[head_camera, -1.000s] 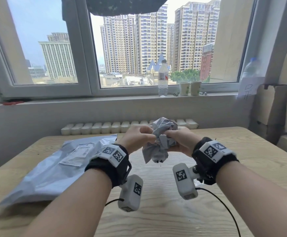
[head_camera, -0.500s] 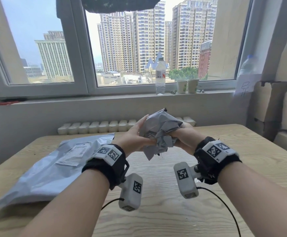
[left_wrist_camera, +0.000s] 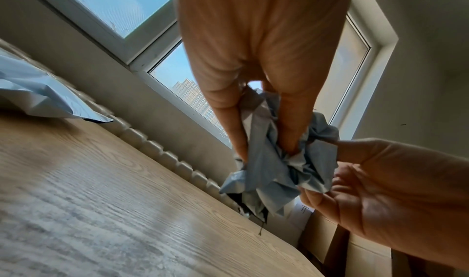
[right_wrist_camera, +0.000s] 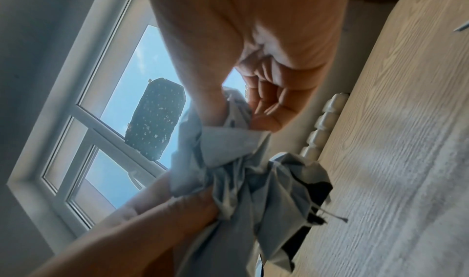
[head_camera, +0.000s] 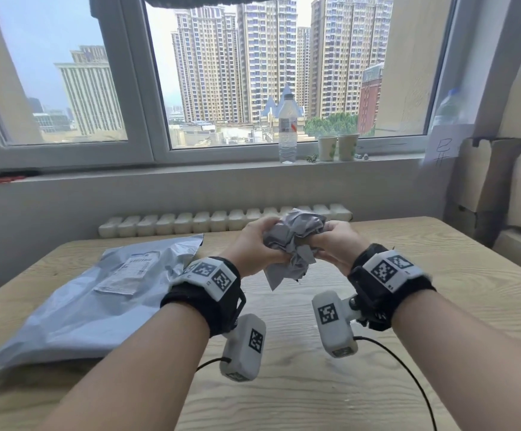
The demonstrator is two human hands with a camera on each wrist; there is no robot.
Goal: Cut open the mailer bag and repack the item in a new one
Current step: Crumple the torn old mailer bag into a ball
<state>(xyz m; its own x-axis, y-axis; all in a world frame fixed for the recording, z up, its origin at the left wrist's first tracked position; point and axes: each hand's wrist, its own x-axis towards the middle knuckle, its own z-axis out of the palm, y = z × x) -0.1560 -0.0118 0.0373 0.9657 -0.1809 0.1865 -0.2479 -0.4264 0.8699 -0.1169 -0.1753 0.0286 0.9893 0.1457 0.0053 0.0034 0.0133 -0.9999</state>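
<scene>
Both hands hold a crumpled grey mailer bag [head_camera: 293, 244] above the far middle of the wooden table [head_camera: 315, 384]. My left hand [head_camera: 257, 244] grips its left side, fingers curled into the plastic [left_wrist_camera: 269, 161]. My right hand [head_camera: 330, 244] grips its right side [right_wrist_camera: 243, 181]. A loose corner of the wad hangs down below the hands, showing a black inner lining. A second grey mailer bag [head_camera: 97, 293], flat and full with a white shipping label [head_camera: 128, 272], lies on the table to the left.
A radiator [head_camera: 222, 220] runs along the table's far edge under the windowsill. On the sill stand a water bottle [head_camera: 287, 129] and two paper cups [head_camera: 338, 147]. Cardboard boxes [head_camera: 507, 181] are stacked at the right. A cable [head_camera: 408, 371] trails from my right wrist.
Both hands have squeezed the bag into a tighter wad. The left hand, with its fingers spread half a second ago, has curled round it.
</scene>
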